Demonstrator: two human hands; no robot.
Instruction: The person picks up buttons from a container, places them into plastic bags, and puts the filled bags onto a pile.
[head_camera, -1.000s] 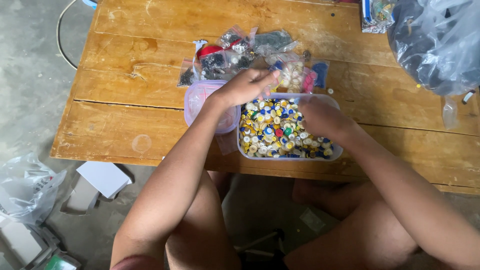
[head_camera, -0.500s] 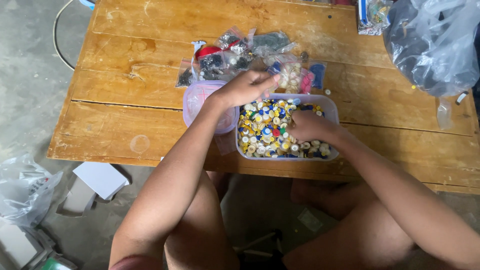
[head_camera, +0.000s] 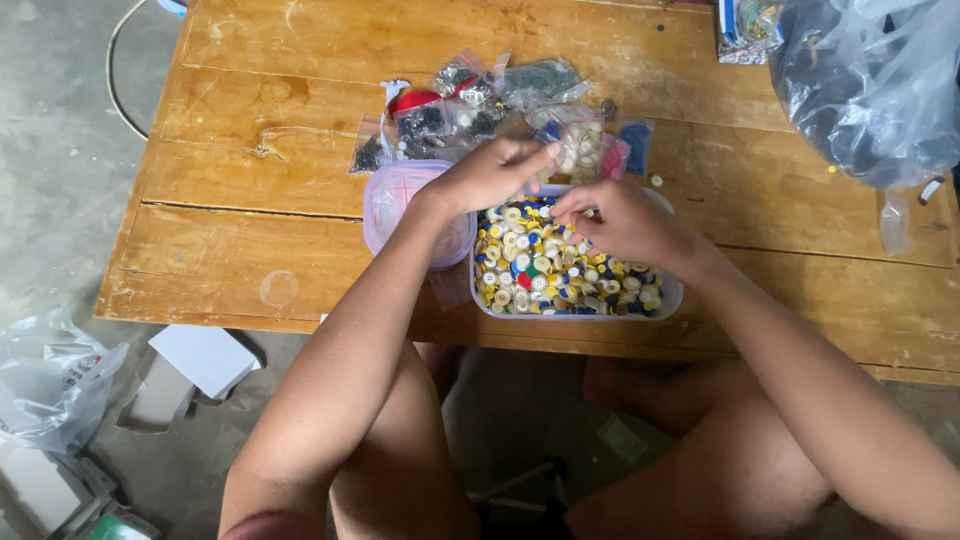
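Observation:
A clear plastic tub (head_camera: 672, 296) at the table's near edge is full of mixed buttons (head_camera: 540, 270), mostly yellow, white and blue. My left hand (head_camera: 488, 176) reaches over the tub's far left corner. Its fingertips pinch the edge of a small clear bag of pale buttons (head_camera: 580, 148). My right hand (head_camera: 622, 222) hovers over the far half of the tub, with its fingertips pinched together close to the left hand, seemingly on a button too small to make out.
A round pinkish lid (head_camera: 398, 200) lies left of the tub, partly under my left wrist. Several small bags of dark and red buttons (head_camera: 450, 110) lie behind it. A big grey plastic bag (head_camera: 870, 80) fills the far right of the wooden table (head_camera: 250, 230). Boxes and bags litter the floor at left.
My right hand has moved from the tub's right side, across the buttons, up to the far left next to my left hand. The left hand has hardly moved.

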